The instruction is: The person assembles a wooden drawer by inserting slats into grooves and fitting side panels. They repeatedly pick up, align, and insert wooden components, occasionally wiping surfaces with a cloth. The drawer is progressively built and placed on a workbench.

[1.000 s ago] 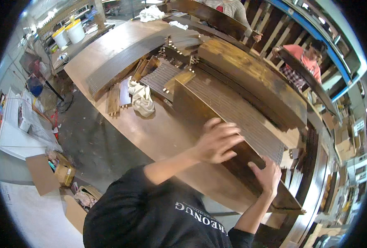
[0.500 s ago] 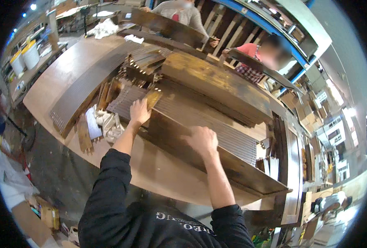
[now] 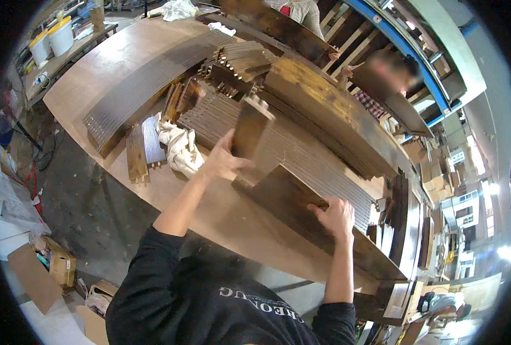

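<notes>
My left hand [image 3: 224,162] grips the lower end of a short dark wooden board [image 3: 254,133], held tilted upright. Pale dowels stick out of its upper end. My right hand [image 3: 337,217] holds the top edge of a long dark board [image 3: 293,198], thumb on its near face and fingers over the edge. This long board stands on edge along the near side of the tabletop [image 3: 221,215]. Just behind it lies a wide row of brown grooved slats [image 3: 319,167]. The short board is above these slats, apart from the long board's left end.
A cream cloth [image 3: 181,148] lies near doweled pieces [image 3: 136,155]. Stacked slats [image 3: 152,86] cover the far left, and a thick stack of boards [image 3: 336,109] lies behind. Two people hold boards across the table. White buckets [image 3: 61,35] stand at upper left.
My left hand has taken up the short doweled board and lifted it. My right hand has slid rightward along the long board. The whole view has shifted.
</notes>
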